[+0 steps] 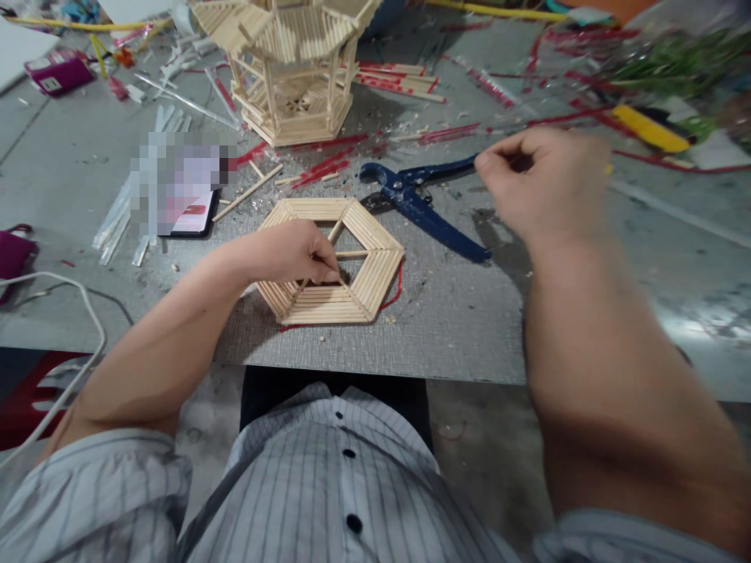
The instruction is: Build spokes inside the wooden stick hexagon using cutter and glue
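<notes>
A flat hexagonal frame [375, 285] of thin wooden sticks lies near the table's front edge, with spokes crossing its open centre. My left hand [296, 252] rests over its left half, fingers pinched together at a spoke inside the opening; the fingertips partly hide what they grip. Dark blue hand cutters [428, 219] lie just right of and behind the frame, handles spread apart. My right hand [543, 184], slightly blurred, is raised at the right with thumb and fingers closed at the tip of the cutters' upper handle.
A stick-built pavilion model [296, 86] stands behind the frame. Loose sticks [404, 82] and red wrappers [328, 164] are scattered around it. A phone [191, 211] and clear glue sticks [120, 223] lie at left. A white cable [88, 305] crosses the left edge; a yellow-handled tool [651, 129] is at right.
</notes>
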Tool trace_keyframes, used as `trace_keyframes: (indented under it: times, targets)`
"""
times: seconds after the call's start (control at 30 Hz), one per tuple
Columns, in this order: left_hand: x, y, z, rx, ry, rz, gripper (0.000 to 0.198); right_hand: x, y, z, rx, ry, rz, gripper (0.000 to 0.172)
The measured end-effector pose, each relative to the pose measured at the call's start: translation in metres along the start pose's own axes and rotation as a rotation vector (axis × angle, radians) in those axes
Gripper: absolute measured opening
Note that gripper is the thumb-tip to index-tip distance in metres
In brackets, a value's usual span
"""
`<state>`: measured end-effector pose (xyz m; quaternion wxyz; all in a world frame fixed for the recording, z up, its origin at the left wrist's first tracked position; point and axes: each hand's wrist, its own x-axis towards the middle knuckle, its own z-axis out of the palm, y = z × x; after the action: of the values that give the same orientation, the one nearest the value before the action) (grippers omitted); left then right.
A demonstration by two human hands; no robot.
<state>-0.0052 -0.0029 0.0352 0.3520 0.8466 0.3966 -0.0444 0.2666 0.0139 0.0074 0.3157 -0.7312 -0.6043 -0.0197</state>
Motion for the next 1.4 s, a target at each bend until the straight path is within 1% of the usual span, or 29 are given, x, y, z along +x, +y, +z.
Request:
trace_keyframes:
  times: [0.07,0.13,0.2,0.23,0.3,0.37,0.43,0.53,0.63,0.7,0.73,0.8,0.9,0.97,1.07,1.17,1.27,1.4]
  targets:
    - [-0.002,0.001,-0.002,-0.028,0.080,-0.002,0.020,0.000,0.001,0.000,0.012,-0.010,-0.019,0.008]
    - [-0.002,0.001,-0.003,-0.069,0.201,0.013,0.019,0.000,0.003,0.001,0.026,-0.022,-0.063,0.009]
    - [0.000,-0.003,-0.004,-0.122,0.374,0.025,0.019,-0.002,0.004,0.003,0.045,-0.058,-0.135,0.011]
    - [0.001,-0.007,-0.004,-0.149,0.486,0.024,0.019,-0.003,0.004,0.003,0.061,-0.081,-0.188,0.012]
    - [0.005,-0.015,-0.006,-0.146,0.698,-0.021,0.018,-0.008,0.001,0.004,0.104,-0.128,-0.315,0.015]
    - [0.008,-0.025,-0.007,-0.127,0.850,-0.073,0.020,-0.014,-0.005,0.004,0.151,-0.188,-0.445,0.019]
    - [0.011,-0.034,-0.009,-0.113,0.895,-0.115,0.024,-0.021,-0.013,0.003,0.195,-0.272,-0.557,0.022]
    - [0.014,-0.045,-0.011,-0.091,0.976,-0.168,0.024,-0.030,-0.028,0.002,0.233,-0.445,-0.699,0.022]
    - [0.016,-0.052,-0.012,-0.074,1.031,-0.192,0.024,-0.037,-0.037,0.000,0.242,-0.662,-0.875,0.018]
    - [0.017,-0.054,-0.011,-0.072,1.047,-0.194,0.024,-0.041,-0.040,-0.001,0.228,-0.748,-0.971,0.017]
    - [0.017,-0.055,-0.011,-0.073,1.053,-0.191,0.024,-0.043,-0.040,-0.001,0.212,-0.760,-1.000,0.019]
    - [0.018,-0.056,-0.011,-0.076,1.055,-0.185,0.024,-0.047,-0.040,-0.001,0.168,-0.740,-1.023,0.028]
    - [0.019,-0.057,-0.011,-0.089,1.053,-0.195,0.025,-0.050,-0.039,0.001,0.110,-0.710,-1.026,0.042]
    - [0.019,-0.056,-0.012,-0.095,1.050,-0.203,0.026,-0.051,-0.038,0.002,0.072,-0.709,-1.020,0.046]
    - [0.017,-0.055,-0.012,-0.093,1.040,-0.210,0.027,-0.051,-0.038,0.003,0.036,-0.716,-1.003,0.049]
    - [0.016,-0.054,-0.012,-0.089,1.033,-0.219,0.027,-0.051,-0.040,0.003,0.032,-0.675,-1.000,0.048]
    - [0.018,-0.057,-0.012,-0.096,1.066,-0.218,0.025,-0.053,-0.043,0.004,0.027,-0.610,-1.035,0.047]
    - [0.023,-0.064,-0.013,-0.157,1.113,-0.212,0.022,-0.057,-0.047,0.006,0.008,-0.561,-1.076,0.049]
